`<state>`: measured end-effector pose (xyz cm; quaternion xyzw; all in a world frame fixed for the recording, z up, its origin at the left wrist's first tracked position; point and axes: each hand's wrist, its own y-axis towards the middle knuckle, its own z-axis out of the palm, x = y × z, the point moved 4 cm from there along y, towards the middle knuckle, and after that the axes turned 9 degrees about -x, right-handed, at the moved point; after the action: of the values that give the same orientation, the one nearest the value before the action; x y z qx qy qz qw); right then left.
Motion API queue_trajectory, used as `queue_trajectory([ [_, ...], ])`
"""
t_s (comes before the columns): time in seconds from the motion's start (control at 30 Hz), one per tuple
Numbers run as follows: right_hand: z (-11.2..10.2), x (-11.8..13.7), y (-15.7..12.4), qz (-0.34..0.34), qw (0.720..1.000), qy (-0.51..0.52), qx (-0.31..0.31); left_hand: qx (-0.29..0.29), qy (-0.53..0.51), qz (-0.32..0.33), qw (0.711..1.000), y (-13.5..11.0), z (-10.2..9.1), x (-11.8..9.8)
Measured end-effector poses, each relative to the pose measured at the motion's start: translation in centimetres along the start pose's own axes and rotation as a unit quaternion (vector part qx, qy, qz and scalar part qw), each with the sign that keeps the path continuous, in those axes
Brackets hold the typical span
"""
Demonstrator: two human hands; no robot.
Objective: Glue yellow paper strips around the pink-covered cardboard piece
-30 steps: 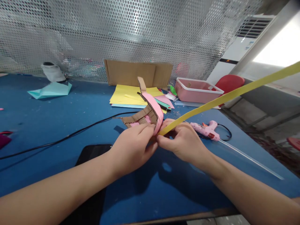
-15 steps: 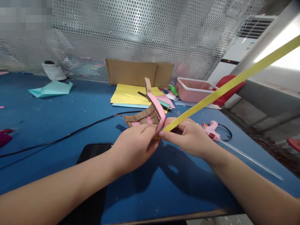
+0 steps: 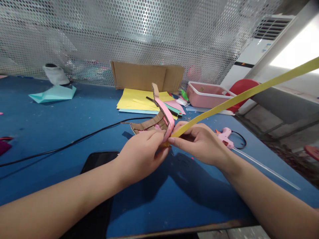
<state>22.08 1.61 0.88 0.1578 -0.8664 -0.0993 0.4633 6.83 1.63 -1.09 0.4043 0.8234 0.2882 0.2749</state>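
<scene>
Near the middle of the view I see a small curved cardboard piece with a pink paper strip along its edge and a bare cardboard tab sticking up. My left hand is closed on its near side, thumb on top and fingers curled beneath. A long yellow paper strip runs from the piece up to the right edge. My right hand pinches the strip's lower end against the pink edge. Some yellow shows under the piece between the hands. Fingertips are partly hidden.
A pink glue gun with a clear glue stick lies at right. Behind are paper sheets, a cutter, a pink bin and a cardboard panel. A phone and black cable lie left.
The far part of the yellow strip has dropped lower and bends slightly. Both hands stay together at the cardboard piece, nearly unmoved.
</scene>
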Motion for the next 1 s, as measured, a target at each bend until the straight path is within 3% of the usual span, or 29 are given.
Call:
queue_trajectory([
  [0.4, 0.08, -0.07, -0.06, 0.003, 1.0, 0.006, 0.016, -0.011, -0.008, 0.016, 1.0, 0.36, -0.11, -0.22],
  [0.8, 0.4, 0.37, -0.34, 0.033, 0.998, -0.047, -0.031, -0.046, -0.001, 0.018, 0.999, 0.19, -0.27, -0.4],
  [1.0, 0.87, -0.26, -0.35, 0.052, 0.997, 0.027, -0.046, -0.044, 0.006, 0.026, 0.999, 0.3, -0.44, -0.47],
])
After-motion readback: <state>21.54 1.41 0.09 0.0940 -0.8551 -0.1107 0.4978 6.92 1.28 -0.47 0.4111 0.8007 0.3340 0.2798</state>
